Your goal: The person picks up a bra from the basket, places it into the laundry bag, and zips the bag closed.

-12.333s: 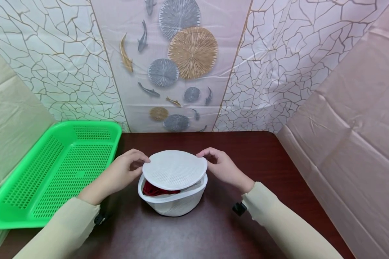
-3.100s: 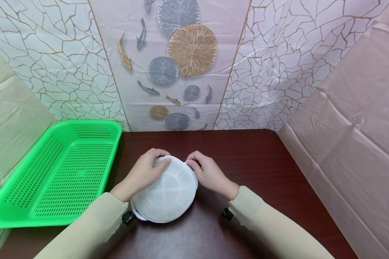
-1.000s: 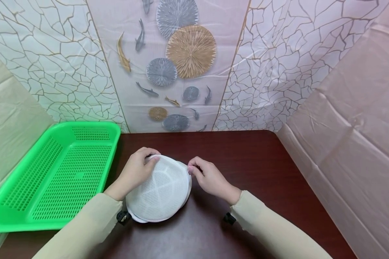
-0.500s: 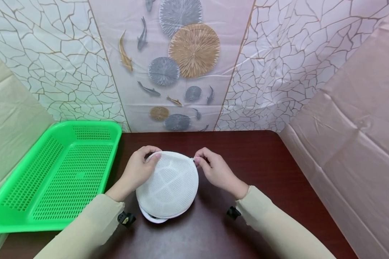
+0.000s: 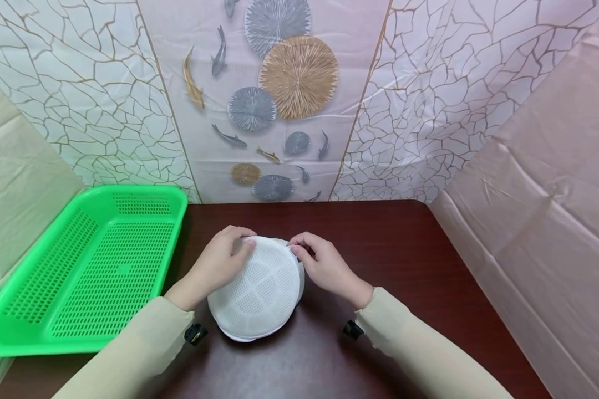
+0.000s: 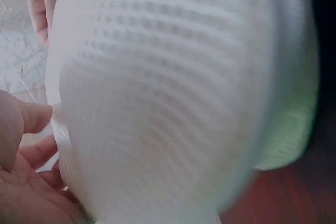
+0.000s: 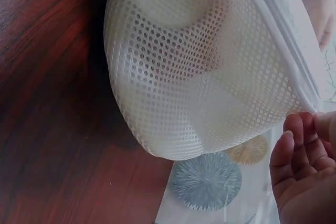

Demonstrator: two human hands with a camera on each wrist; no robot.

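Observation:
A white mesh laundry bag (image 5: pixel 257 296) with a round lid is held between both hands over the table, its lid side facing up. My left hand (image 5: pixel 217 269) grips the far left edge, thumb on top of the lid and fingers behind it. At the far right of the rim, my right hand (image 5: pixel 324 269) pinches the edge along the zipper (image 7: pixel 286 45); whether a zipper pull lies between its fingertips is hidden. In the right wrist view the bag's mesh side wall hangs below the zipper. The contents cannot be made out through the mesh.
A green plastic basket (image 5: pixel 179 221) with slotted walls stands on the left of the dark red-brown table (image 5: pixel 379 244). A patterned cloth wall (image 5: pixel 299 166) closes off the back, and plain beige sheets (image 5: pixel 529 183) flank the sides.
Earlier the lid stood ajar with red fabric showing inside; now it covers the bag. In the last half second the right hand moved slightly left and toward me, and the bag tilted.

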